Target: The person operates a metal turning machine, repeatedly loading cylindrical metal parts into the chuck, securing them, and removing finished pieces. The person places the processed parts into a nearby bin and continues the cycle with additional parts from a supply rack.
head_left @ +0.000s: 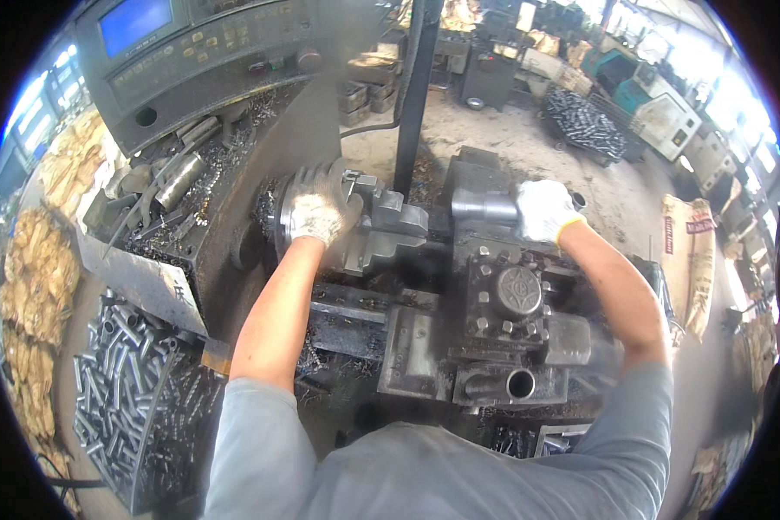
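Note:
My left hand (319, 204), in a soiled work glove, lies against the rim of the lathe chuck (364, 247), its fingers stretched out over it. Stepped steel jaws (399, 217) stand out from the chuck's face toward the right. Across the carriage, my right hand (546, 211), in a white glove with a yellow cuff, is closed around a smooth metal tube (484, 206). The tube's left part rests by a dark block, and a dark round end shows just past the glove. Nearer me sits the bolted tool post (518, 290) with a round cap.
A hollow tool holder (520, 383) faces right below the tool post. The control panel (199, 52) rises at the upper left, above a chip-strewn ledge with metal pieces. A bin of short tubes (117, 381) stands lower left. A dark post (414, 104) rises behind the chuck.

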`<state>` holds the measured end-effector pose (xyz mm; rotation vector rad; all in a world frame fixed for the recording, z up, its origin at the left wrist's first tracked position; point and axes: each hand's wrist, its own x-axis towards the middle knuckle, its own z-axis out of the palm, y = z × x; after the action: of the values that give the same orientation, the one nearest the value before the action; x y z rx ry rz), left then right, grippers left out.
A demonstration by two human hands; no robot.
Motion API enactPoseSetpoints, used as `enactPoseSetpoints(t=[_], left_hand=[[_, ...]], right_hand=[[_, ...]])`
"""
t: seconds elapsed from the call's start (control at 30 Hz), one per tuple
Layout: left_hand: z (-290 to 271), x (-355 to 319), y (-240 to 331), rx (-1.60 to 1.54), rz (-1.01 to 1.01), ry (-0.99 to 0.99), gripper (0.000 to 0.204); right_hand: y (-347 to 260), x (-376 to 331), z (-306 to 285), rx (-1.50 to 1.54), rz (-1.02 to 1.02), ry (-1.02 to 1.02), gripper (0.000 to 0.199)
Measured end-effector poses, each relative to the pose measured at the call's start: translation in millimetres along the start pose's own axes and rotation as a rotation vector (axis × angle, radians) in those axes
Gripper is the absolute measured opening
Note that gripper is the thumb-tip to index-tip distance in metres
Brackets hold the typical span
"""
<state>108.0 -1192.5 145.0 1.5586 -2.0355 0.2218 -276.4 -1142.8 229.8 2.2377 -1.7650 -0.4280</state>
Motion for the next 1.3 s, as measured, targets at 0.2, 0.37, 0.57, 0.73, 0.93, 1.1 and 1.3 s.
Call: enactPoseSetpoints(t=[0.2,0.37,0.57,0.73,0.93,1.1,1.3], left_hand=[[-32.6,-70.8,52.0,-0.704,0.165,0.147,0.083],[-14.3,-225.5,119.3,-2.081,-0.355,-0.384,0.061],[34.5,-290.2,104.7,-1.258,-0.470,-0.500,0.030],[43.2,-303.3,100.3,-1.819,-0.945,-0.758,0.051],[39.6,-300.5,59.0,-1.694,-1.055,-0.554,0.057],[36.8,-297.3,38.4,-1.802,-0.772,-0.805,0.040],[36.2,-290.1,61.6,-1.189,0.044,-0.626,0.034]], right_hand=[[-108.3,-155.1,-74.4,0.653,0.222,0.399,0.070],[-229.8,-202.7,-7.3,0.914,0.282,0.221,0.090],[-272.8,-231.3,131.6,1.439,0.217,-0.389,0.095],[-280.8,-248.2,174.3,1.681,0.365,-0.399,0.054],[-220.7,-467.7,204.2,1.593,0.611,-0.445,0.053],[-196.7,-651.1,301.4,1.145,1.268,-0.494,0.055],[-117.3,-637.0,298.9,0.531,1.704,-0.588,0.037]])
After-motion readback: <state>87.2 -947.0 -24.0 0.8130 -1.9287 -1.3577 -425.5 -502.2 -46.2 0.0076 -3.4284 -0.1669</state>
